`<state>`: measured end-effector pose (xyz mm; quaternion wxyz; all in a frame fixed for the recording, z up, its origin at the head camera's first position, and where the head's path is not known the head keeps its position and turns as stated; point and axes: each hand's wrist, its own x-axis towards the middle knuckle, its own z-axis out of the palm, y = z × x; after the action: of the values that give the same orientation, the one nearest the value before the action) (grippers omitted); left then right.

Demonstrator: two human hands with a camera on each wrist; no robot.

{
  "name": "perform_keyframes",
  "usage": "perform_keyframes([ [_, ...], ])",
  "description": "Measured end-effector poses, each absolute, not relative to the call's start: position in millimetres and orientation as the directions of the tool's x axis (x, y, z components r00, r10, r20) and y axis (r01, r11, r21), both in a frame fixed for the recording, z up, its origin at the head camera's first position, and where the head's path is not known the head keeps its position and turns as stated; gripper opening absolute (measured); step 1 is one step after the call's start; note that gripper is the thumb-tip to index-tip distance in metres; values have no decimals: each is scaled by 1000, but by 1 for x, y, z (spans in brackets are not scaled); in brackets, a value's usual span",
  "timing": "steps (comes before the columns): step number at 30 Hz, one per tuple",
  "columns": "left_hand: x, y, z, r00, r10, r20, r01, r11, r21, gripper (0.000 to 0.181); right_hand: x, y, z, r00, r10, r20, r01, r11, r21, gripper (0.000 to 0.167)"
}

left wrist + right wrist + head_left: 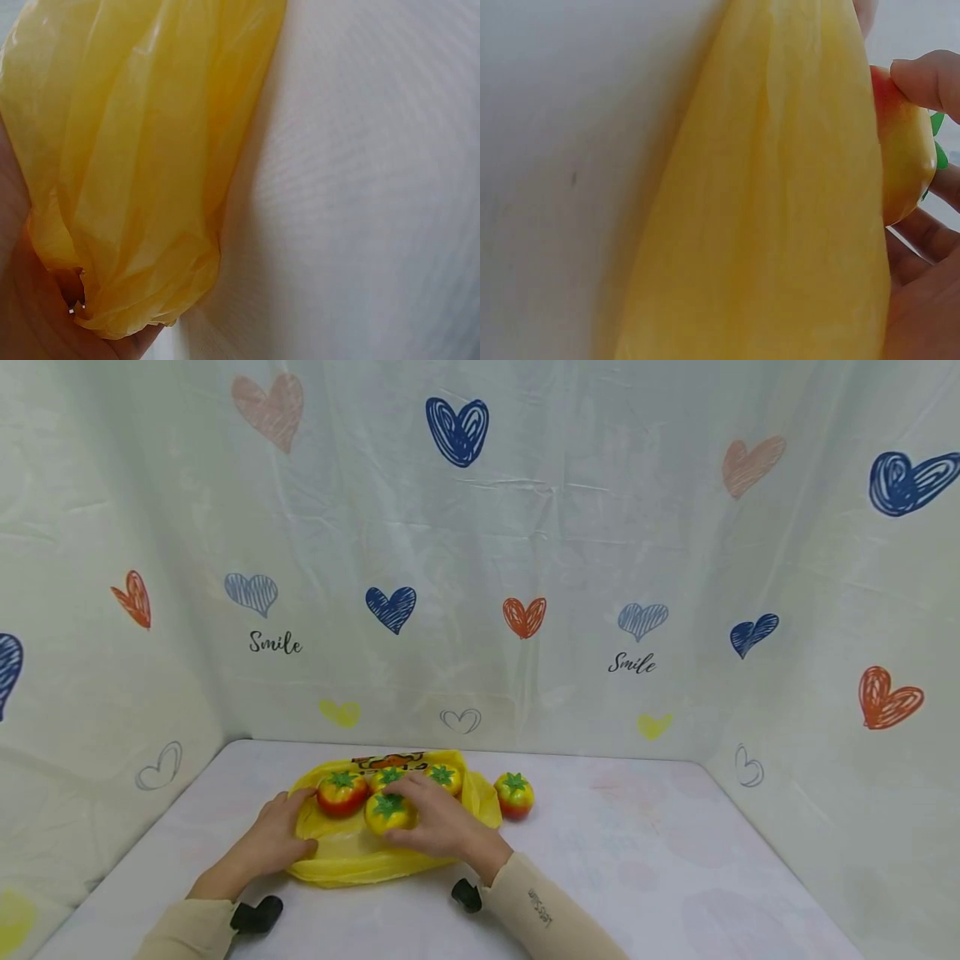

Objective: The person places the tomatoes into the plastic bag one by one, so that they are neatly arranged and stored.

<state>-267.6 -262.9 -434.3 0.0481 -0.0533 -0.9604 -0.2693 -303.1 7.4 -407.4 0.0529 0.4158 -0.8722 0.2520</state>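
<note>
A yellow plastic bag [345, 847] lies spread on the table, its rim standing up around several red-and-yellow tomatoes with green leafy tops. My left hand [273, 837] grips the bag's left edge; in the left wrist view the gathered plastic [142, 172] lies between thumb and fingers. My right hand [444, 820] holds the nearest tomato [382, 812] over the bag's middle. From the right wrist, thumb and fingers show around that tomato [906, 154], partly hidden behind the bag's yellow side [757, 210]. Another tomato [341, 793] sits at the left inside the bag, and two more are behind.
One tomato [514, 796] stands on the white table [630, 860] just outside the bag's right side. A pale curtain [570, 543] printed with hearts hangs behind the table and along both sides. Black wrist devices [257, 915] sit near both cuffs.
</note>
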Motion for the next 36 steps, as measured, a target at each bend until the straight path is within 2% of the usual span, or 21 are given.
perform_keyframes([
  [9,-267,-260,-430,-992,72,107,117,848,517,77,-305,-6,-411,-665,-696,272,-737,551,-392,55],
  [25,-267,-262,-433,-992,69,102,112,848,518,78,-306,-22,-418,-694,-689,209,-703,585,-405,49],
  [36,-268,-264,-435,-991,80,110,126,845,519,78,-306,-28,-420,-705,-682,197,-699,619,-358,49],
])
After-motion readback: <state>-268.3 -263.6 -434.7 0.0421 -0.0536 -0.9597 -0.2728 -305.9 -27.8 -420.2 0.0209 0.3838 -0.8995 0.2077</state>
